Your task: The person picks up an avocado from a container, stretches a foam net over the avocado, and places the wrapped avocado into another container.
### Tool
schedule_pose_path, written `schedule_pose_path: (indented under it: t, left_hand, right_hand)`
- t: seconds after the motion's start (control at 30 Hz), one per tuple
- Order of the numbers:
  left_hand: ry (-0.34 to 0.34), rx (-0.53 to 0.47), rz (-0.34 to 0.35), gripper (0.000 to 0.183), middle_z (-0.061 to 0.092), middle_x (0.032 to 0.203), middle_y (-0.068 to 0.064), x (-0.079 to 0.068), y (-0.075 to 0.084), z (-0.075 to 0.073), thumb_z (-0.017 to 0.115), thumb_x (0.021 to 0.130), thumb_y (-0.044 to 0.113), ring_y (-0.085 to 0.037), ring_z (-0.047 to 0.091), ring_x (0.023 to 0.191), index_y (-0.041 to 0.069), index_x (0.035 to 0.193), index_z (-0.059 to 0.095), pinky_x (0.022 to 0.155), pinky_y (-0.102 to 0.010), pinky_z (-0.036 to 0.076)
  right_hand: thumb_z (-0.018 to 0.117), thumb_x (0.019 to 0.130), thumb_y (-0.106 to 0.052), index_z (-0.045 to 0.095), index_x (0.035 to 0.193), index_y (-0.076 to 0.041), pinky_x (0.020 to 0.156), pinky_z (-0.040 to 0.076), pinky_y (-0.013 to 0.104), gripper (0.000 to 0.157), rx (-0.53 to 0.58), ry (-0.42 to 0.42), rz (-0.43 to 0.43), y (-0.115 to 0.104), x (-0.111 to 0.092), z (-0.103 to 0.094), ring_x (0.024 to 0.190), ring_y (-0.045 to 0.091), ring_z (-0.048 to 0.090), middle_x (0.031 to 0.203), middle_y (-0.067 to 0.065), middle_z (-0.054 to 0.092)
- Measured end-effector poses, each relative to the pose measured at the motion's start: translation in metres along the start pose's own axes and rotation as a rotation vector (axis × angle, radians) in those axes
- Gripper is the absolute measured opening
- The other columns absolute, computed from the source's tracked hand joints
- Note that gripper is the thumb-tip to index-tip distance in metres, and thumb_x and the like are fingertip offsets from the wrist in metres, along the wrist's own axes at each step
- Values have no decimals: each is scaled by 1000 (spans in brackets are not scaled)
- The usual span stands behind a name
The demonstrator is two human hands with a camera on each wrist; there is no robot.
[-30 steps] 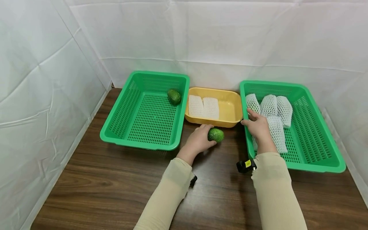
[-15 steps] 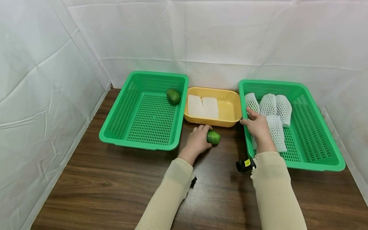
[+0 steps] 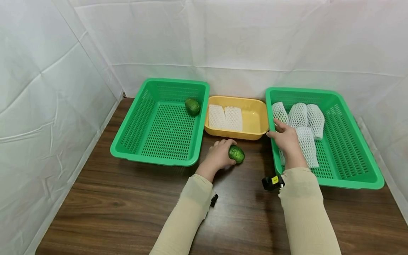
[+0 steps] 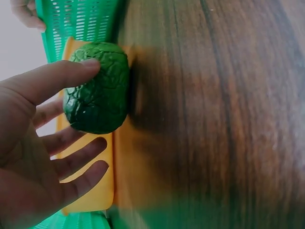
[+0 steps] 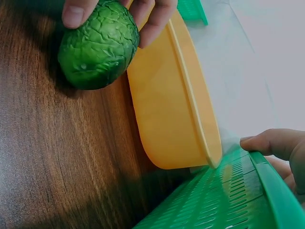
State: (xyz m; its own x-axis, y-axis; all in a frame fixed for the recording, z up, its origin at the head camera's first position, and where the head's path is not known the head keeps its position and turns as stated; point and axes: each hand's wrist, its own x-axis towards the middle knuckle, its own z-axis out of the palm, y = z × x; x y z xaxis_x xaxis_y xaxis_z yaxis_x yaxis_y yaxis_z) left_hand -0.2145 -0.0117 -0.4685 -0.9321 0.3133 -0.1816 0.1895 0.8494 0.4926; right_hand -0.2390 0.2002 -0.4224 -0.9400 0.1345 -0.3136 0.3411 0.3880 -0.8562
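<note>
My left hand (image 3: 220, 154) holds a wrinkled green avocado (image 3: 236, 154) at the table, in front of the yellow tray. The left wrist view shows the thumb on the near side of the avocado (image 4: 97, 88), with fingers reaching behind it. My right hand (image 3: 285, 139) grips the left rim of the right green basket (image 3: 360, 185), thumb outside and fingers inside, as the right wrist view shows. Several white foam net sleeves (image 3: 306, 141) lie in that basket, partly hidden by the hand; their contents are hard to make out.
Between the baskets stands the yellow tray (image 3: 255, 135), with white foam nets (image 3: 233, 118) in its left part. A dark green avocado (image 3: 192, 107) lies in the left green basket (image 3: 153, 161). White sheeting (image 3: 239, 42) closes off the back and sides of the wooden table (image 3: 121, 202).
My left hand has drawn the avocado slightly left, and the avocado's tilt has changed a little. The right hand has stayed on the basket rim.
</note>
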Motion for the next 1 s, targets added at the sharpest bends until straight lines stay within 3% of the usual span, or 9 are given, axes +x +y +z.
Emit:
schedule_pose_path:
  t: [0.2,0.4,0.53,0.7,0.77,0.83,0.9,1.0]
  left_hand:
    - [74,29,-65,63,49,120,-7,4,1,9,77,74,40,-25,45,109,22,126,47,90,-41,40]
    - [86,43,-91,72,48,122,-8,3,2,10,77,71,45,-25,44,110,23,131,44,91,-41,39]
    - [98,71,-43,79,44,130,-8,-12,10,-9,74,72,51,-26,39,117,23,138,40,94,-40,37]
    - [216,17,14,68,33,141,-10,-35,16,-57,65,81,50,-28,26,129,20,137,41,103,-43,27]
    - [235,-36,-30,58,24,146,-11,-38,10,-71,62,86,43,-29,17,134,18,135,43,106,-45,21]
    - [205,-81,-104,49,15,149,-13,-39,1,-78,59,90,34,-31,8,137,15,134,43,107,-48,18]
    - [142,-137,-177,45,7,152,-15,-37,-8,-79,54,93,26,-32,3,138,13,134,42,105,-49,23]
    - [85,-199,-247,45,5,152,-16,-32,-18,-75,47,94,16,-35,11,137,14,138,39,98,-51,33]
  right_hand:
    - [53,92,-9,22,148,-19,102,30,47,65,1,0,6,0,1,0,131,34,31,148,13,27]
    - [53,92,-9,22,148,-20,102,30,47,65,5,2,20,-1,0,0,131,34,31,148,13,27]
    - [53,93,-9,22,148,-20,102,31,47,64,8,-3,25,-2,-1,0,131,34,31,148,12,27]
    - [53,93,-10,21,148,-20,103,29,48,65,-9,-3,22,-4,0,1,132,34,29,149,12,26]
    - [52,93,-10,21,148,-20,103,29,49,65,-15,0,20,-4,1,1,132,35,29,149,12,26]
    - [52,92,-10,21,148,-20,102,30,49,65,-22,3,23,-4,1,1,132,35,29,148,13,27]
    - [52,92,-8,21,149,-19,102,31,48,65,-30,6,29,-4,3,1,131,35,31,148,13,28]
    - [51,91,-6,20,149,-16,99,34,47,67,-65,12,39,-8,4,1,128,35,36,147,17,29]
